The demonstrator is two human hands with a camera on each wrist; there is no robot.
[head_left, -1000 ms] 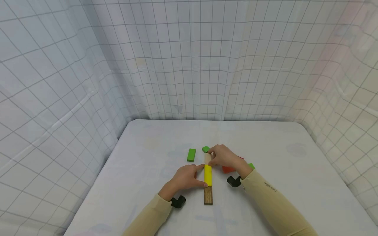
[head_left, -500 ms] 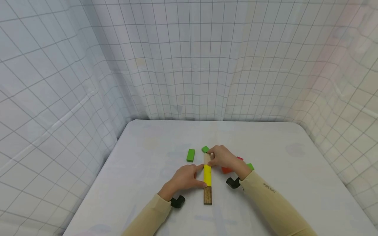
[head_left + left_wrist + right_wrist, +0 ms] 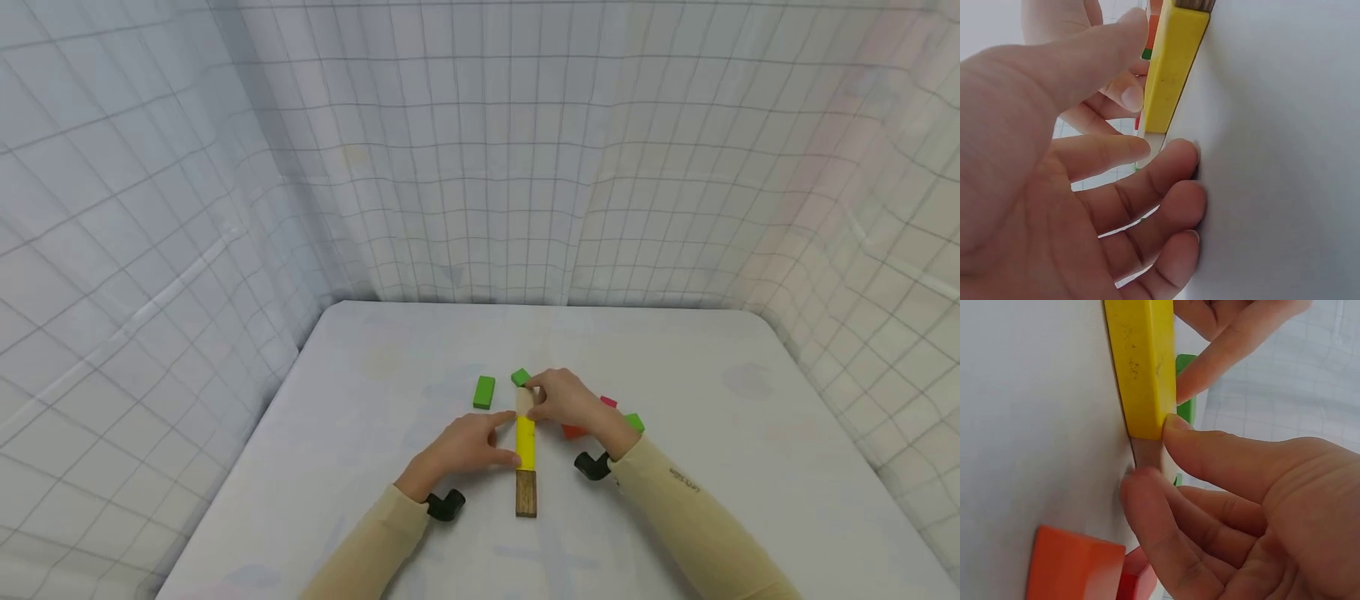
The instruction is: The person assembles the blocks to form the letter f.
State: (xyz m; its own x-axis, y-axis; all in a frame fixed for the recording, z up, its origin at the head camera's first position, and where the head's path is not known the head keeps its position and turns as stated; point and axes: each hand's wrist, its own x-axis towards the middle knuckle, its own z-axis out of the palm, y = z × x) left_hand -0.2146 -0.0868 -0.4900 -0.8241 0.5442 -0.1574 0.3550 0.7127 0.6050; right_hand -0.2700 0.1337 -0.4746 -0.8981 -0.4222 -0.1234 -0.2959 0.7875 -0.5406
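Observation:
Three blocks lie end to end in a line on the white table: a dark brown wooden block (image 3: 527,496) nearest, a yellow block (image 3: 526,447) in the middle and a pale wooden block (image 3: 523,402) farthest. My right hand (image 3: 572,402) pinches the pale block, its thumb beside the seam with the yellow one in the right wrist view. My left hand (image 3: 463,443) is at the left side of the yellow block, thumb and index finger spread along it. Its other fingers are loosely bent, their tips at the tabletop in the left wrist view.
One green block (image 3: 484,392) lies left of the line, and a smaller green piece (image 3: 521,377) sits just beyond its far end. Partly behind the right wrist are an orange block (image 3: 1072,565), a red piece (image 3: 608,402) and another green block (image 3: 635,422).
My left hand has shifted slightly left, its thumb drawing back from the yellow block. The right hand keeps its hold on the pale block, and the line of blocks looks unchanged.

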